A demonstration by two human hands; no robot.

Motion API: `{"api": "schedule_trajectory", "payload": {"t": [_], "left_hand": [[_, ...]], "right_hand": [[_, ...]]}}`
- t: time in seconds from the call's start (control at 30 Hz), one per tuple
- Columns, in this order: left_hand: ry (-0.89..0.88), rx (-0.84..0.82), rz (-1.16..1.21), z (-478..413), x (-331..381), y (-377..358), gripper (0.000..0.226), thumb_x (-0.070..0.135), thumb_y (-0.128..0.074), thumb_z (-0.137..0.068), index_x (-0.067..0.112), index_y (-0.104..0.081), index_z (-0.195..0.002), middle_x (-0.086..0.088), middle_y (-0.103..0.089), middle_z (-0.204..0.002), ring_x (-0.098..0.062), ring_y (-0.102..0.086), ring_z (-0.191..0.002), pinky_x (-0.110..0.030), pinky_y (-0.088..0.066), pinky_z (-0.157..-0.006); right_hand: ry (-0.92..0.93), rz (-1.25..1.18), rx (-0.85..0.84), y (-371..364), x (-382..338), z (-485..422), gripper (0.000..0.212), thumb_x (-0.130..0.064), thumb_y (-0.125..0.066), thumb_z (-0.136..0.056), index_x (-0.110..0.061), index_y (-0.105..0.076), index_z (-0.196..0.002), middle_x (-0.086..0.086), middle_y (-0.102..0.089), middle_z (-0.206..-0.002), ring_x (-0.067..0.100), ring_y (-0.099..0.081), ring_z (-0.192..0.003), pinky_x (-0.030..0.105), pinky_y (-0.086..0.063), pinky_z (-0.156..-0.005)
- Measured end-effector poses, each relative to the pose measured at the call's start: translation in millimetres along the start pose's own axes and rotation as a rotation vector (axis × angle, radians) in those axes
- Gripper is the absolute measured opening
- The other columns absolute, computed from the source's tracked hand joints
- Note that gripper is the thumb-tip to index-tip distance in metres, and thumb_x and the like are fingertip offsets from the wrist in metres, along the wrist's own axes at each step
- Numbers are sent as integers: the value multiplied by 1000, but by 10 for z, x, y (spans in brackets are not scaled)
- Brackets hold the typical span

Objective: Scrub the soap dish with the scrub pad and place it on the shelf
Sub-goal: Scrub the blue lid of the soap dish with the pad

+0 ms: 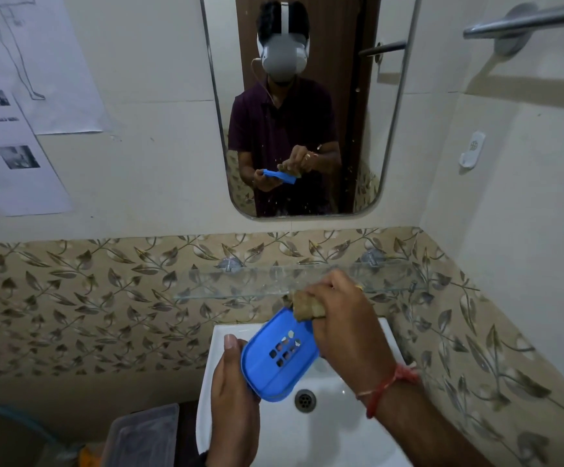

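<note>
A blue soap dish [275,358] with several drain holes is tilted above the white sink [314,436]. My left hand [231,392] holds it from below at its near left edge, thumb up along the rim. In my right hand [341,318] is a brownish scrub pad [307,309], gripped and pressed against the dish's far upper rim. A glass shelf [240,286] runs along the leaf-patterned tiles just behind my hands.
The sink's drain [305,400] lies under the dish. A mirror [307,96] hangs above the shelf, a towel bar [526,23] at the upper right. Paper sheets [14,129] cover the left wall. A clear plastic box [142,433] sits low left of the sink.
</note>
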State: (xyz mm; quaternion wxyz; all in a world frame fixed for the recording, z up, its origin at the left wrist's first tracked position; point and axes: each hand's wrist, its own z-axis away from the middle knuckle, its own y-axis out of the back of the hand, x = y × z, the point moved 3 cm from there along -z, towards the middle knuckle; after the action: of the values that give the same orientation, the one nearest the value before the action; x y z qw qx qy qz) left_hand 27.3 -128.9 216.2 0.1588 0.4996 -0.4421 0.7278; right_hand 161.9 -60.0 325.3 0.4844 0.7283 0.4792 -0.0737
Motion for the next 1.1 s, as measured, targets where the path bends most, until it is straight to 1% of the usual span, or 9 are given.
{"api": "schedule_trajectory", "payload": {"t": [0.1, 0.17, 0.3, 0.4, 0.5, 0.6, 0.83, 0.97, 1.1], "left_hand": [[22, -13, 61, -14, -12, -12, 47, 57, -56, -83, 13, -66, -72, -10, -65, -70, -22, -65, -64, -31, -55, -57], [47, -17, 126, -22, -14, -15, 43, 51, -57, -84, 10, -69, -72, -13, -66, -64, -19, -68, -57, -28, -58, -51], [1, 26, 40, -38, -41, 75, 43, 58, -57, -83, 22, -69, -63, -2, -65, -63, -12, -65, -56, -27, -55, -52], [-21, 61, -14, -41, -46, 88, 46, 65, -55, -79, 26, -71, -59, 5, -67, -62, -7, -65, -57, -34, -51, -65], [-49, 67, -31, -21, -8, 77, 45, 67, -59, -76, 25, -67, -63, 3, -62, -63, -10, -60, -58, -32, -48, -63], [-29, 41, 49, -3, -3, 51, 40, 62, -65, -74, 22, -65, -67, -10, -53, -67, -17, -54, -60, -28, -51, -56], [-29, -4, -45, 68, -44, 26, 49, 67, -53, -78, 27, -54, -49, 5, -45, -52, -12, -44, -50, -32, -36, -56], [-18, -44, -28, 36, -43, 14, 48, 63, -55, -80, 21, -66, -59, -6, -58, -61, -17, -58, -57, -30, -49, -59], [40, 24, 66, -32, -93, 113, 44, 52, -60, -86, 19, -72, -60, -11, -66, -62, -19, -69, -55, -27, -56, -48]], "right_hand": [[168, -186, -236, -274, -267, 223, 19, 19, -40, -85, 7, -53, -92, 21, -50, -86, 5, -54, -71, 17, -48, -66], [284, -141, -302, -390, -393, 472, 20, 17, -45, -82, 5, -55, -94, 17, -51, -88, 8, -53, -75, 20, -47, -70], [114, -286, -183, -226, -186, 391, 29, 22, -54, -68, 5, -70, -84, -10, -48, -82, -15, -54, -81, 0, -41, -78], [-143, -63, 94, -22, 30, 143, 32, 12, -58, -77, -6, -72, -99, -7, -49, -91, 0, -53, -77, 10, -46, -74], [-33, -167, -11, -195, -168, 285, 35, 16, -55, -73, -3, -71, -97, -20, -52, -88, -9, -55, -80, 0, -39, -76], [87, -198, -162, -405, -436, 634, 36, -4, -50, -75, -15, -70, -102, -8, -54, -94, 0, -56, -80, 9, -43, -77], [-129, -65, 77, -69, 9, 221, 36, 11, -56, -76, -11, -71, -100, -5, -49, -94, -1, -51, -75, -2, -39, -70], [152, -155, -120, -275, -297, 456, 36, 17, -53, -64, -4, -69, -88, -10, -47, -90, -6, -52, -81, -1, -38, -79], [191, -211, -332, -419, -219, 705, 34, -1, -53, -81, -15, -68, -109, -1, -51, -100, 11, -57, -87, 17, -47, -80]]}}
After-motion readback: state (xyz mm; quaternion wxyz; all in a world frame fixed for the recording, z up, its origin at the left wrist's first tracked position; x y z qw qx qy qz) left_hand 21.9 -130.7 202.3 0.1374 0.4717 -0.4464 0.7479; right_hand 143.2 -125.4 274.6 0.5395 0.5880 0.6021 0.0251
